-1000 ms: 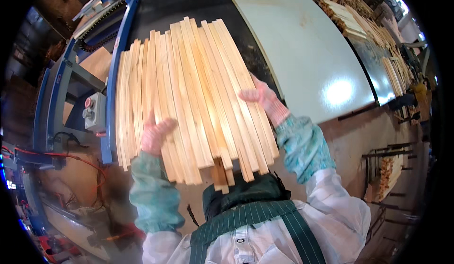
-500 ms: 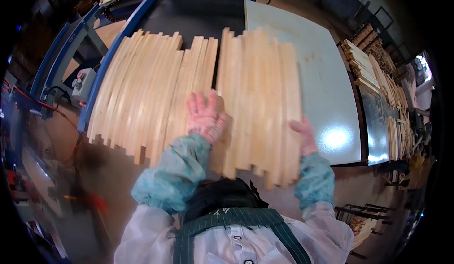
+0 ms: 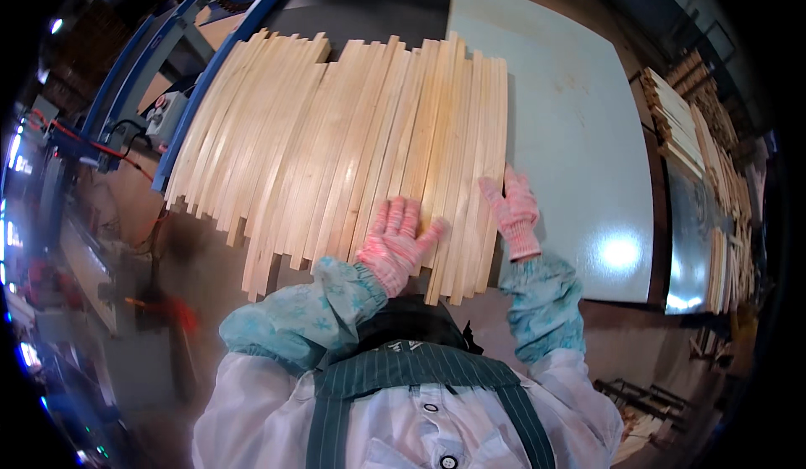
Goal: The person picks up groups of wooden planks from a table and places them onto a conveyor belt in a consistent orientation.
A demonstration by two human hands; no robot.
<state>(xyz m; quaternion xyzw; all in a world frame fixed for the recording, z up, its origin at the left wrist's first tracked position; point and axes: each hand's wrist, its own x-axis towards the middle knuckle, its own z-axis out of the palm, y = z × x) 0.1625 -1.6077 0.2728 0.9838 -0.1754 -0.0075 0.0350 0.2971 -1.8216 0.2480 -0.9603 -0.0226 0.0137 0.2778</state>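
Observation:
Many pale wooden strips [image 3: 336, 141] lie side by side in one wide row, their near ends jutting unevenly past the table edge. My left hand [image 3: 397, 244], in a pink and white knit glove, rests palm down with fingers spread on the strips near their front ends. At the row's right side is my right hand [image 3: 513, 209], gloved alike, its thumb over the outermost strip and its fingers along that strip's outer edge. Neither hand is closed round a strip.
Under the strips' far ends runs a dark conveyor belt [image 3: 365, 3] with a blue frame rail [image 3: 220, 70] on its left. A control box with a red button [image 3: 162, 108] stands beside it. A pale grey tabletop [image 3: 579, 150] extends rightward; stacked wood [image 3: 672, 125] lies beyond.
The right-hand batch of strips has moved left against the others, so the dark gap between them has closed. My left hand has shifted right and nearer me, onto that batch.

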